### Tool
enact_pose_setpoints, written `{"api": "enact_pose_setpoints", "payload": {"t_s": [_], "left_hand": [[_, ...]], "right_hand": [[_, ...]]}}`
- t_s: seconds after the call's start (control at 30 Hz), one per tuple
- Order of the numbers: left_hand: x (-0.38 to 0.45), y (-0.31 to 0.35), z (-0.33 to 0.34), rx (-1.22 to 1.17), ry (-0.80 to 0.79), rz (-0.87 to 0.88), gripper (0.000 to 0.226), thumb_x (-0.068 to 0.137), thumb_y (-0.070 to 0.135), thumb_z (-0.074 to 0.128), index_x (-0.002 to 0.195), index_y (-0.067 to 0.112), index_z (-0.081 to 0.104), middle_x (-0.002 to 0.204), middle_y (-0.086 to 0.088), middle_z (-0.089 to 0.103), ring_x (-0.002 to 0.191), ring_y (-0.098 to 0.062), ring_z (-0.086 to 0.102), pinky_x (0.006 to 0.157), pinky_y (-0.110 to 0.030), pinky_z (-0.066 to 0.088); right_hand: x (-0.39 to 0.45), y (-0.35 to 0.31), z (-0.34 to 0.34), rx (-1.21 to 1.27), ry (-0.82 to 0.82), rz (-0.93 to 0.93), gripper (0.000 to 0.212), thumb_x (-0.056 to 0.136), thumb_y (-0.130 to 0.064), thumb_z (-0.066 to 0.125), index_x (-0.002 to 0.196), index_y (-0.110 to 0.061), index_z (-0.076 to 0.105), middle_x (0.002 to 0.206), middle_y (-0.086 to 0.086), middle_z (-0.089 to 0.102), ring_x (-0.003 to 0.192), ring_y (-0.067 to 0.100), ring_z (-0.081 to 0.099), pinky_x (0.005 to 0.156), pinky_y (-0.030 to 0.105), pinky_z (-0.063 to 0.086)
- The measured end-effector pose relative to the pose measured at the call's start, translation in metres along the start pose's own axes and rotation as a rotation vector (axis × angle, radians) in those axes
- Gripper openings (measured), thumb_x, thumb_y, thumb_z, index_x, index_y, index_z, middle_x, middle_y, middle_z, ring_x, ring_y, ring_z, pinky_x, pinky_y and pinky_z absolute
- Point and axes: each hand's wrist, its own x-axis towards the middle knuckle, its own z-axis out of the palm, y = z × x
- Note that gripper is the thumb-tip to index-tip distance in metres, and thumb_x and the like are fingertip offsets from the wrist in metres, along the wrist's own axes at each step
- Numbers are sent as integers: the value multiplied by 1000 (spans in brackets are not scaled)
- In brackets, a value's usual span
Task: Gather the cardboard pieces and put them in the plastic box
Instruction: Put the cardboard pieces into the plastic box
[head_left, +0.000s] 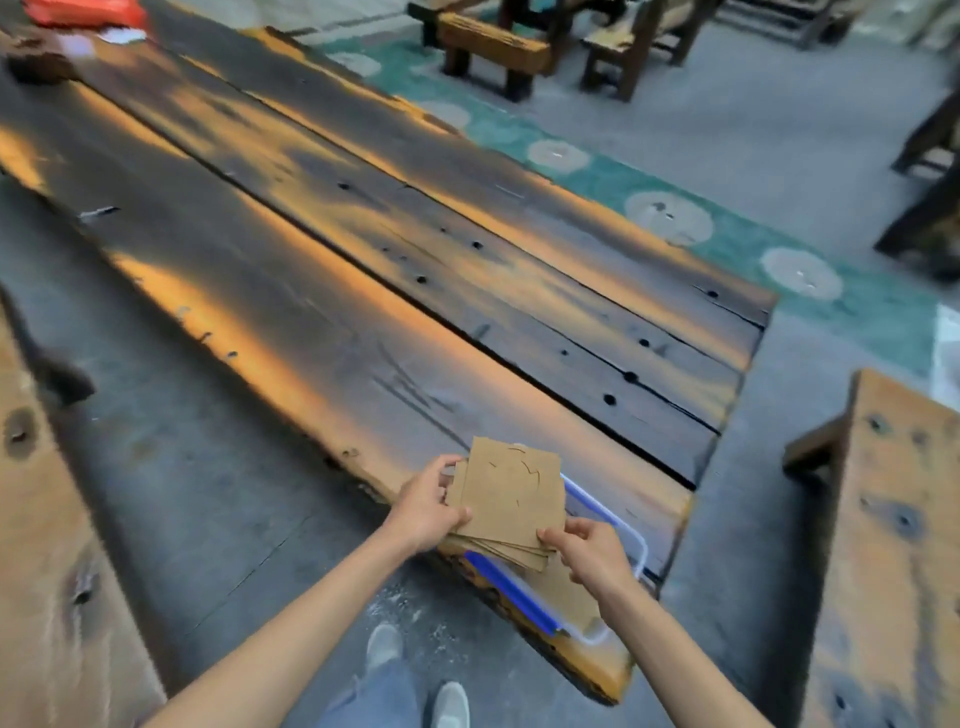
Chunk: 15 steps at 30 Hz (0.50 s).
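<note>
A stack of brown cardboard pieces (511, 499) is held between both hands just above a clear plastic box (631, 525) with blue rim clips. My left hand (428, 506) grips the stack's left edge. On the stack's near right corner, my right hand (589, 553) pinches the pieces. The box sits at the near corner of the long dark wooden table (363, 291), and more cardboard shows inside it under my right wrist. Most of the box is hidden by the stack and hands.
A wooden bench (893, 545) stands to the right and another bench edge (47, 545) to the left. Dark wooden stools (498, 47) stand at the back. Something orange (83, 13) lies at the table's far end. My feet (415, 670) are on the concrete floor.
</note>
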Motion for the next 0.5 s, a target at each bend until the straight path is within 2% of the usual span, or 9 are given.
{"api": "enact_pose_setpoints", "payload": {"t_s": [0.07, 0.13, 0.23, 0.33, 0.43, 0.5], "left_hand": [[14, 8, 23, 78, -86, 29, 71, 78, 1, 78, 140, 20, 50, 111, 0, 66, 102, -22, 72, 93, -42, 59], [30, 15, 45, 162, -181, 57, 71, 79, 7, 79, 141, 24, 48, 118, 2, 66, 111, -21, 70, 99, -44, 56], [45, 17, 66, 245, -267, 97, 71, 79, 11, 77, 142, 21, 46, 129, -3, 67, 115, -21, 66, 99, -42, 54], [60, 15, 83, 349, -346, 142, 70, 79, 14, 75, 142, 19, 45, 133, -6, 63, 116, -23, 64, 99, -36, 52], [68, 10, 91, 439, -401, 153, 67, 80, 18, 72, 141, 21, 44, 135, -7, 61, 122, -26, 59, 100, -32, 48], [70, 2, 92, 467, -437, 137, 63, 81, 20, 66, 139, 22, 42, 133, -8, 57, 122, -28, 57, 101, -35, 47]], "right_hand": [[1, 14, -15, 1, 70, 56, 7, 87, -23, 73, 81, -20, 75, 65, -12, 64, 63, 6, 54, 56, 21, 39], [4, 27, -27, 5, 135, 115, 8, 85, -25, 74, 78, -22, 73, 65, -13, 65, 63, 6, 55, 55, 22, 39], [5, 39, -35, -43, 194, 198, 13, 81, -27, 75, 71, -20, 70, 57, -14, 64, 61, 8, 58, 53, 25, 41], [9, 48, -36, -129, 238, 294, 18, 75, -34, 76, 74, -17, 69, 74, -5, 71, 73, 11, 64, 59, 28, 47], [10, 52, -34, -241, 248, 349, 27, 72, -41, 73, 91, -24, 64, 90, -6, 70, 82, 13, 62, 62, 27, 46], [11, 52, -28, -336, 251, 371, 35, 72, -44, 69, 103, -30, 59, 101, -4, 68, 94, 20, 65, 73, 31, 50]]}}
